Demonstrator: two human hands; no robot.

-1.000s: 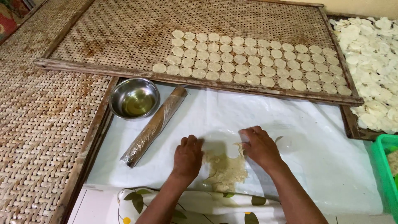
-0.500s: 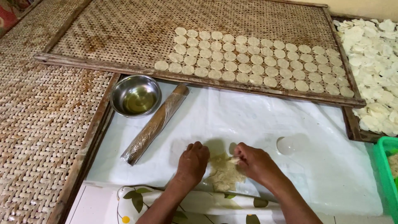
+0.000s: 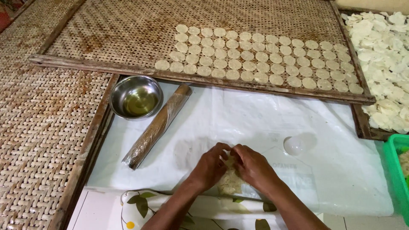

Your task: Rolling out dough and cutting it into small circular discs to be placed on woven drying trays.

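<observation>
Both hands gather upright-lying dough.

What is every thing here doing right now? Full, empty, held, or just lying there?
Left hand: cupped on the dough.
Right hand: cupped on the dough.
Dough lump: gathered between both hands.
Steel bowl: upright, some yellowish liquid inside.
Rolling pin: lying free, wrapped in film.
Woven tray: partly covered with rows of round discs.
Round cutter: lying untouched on the white sheet.

dough: mostly hidden by hands; green crate: cut by right edge
</observation>
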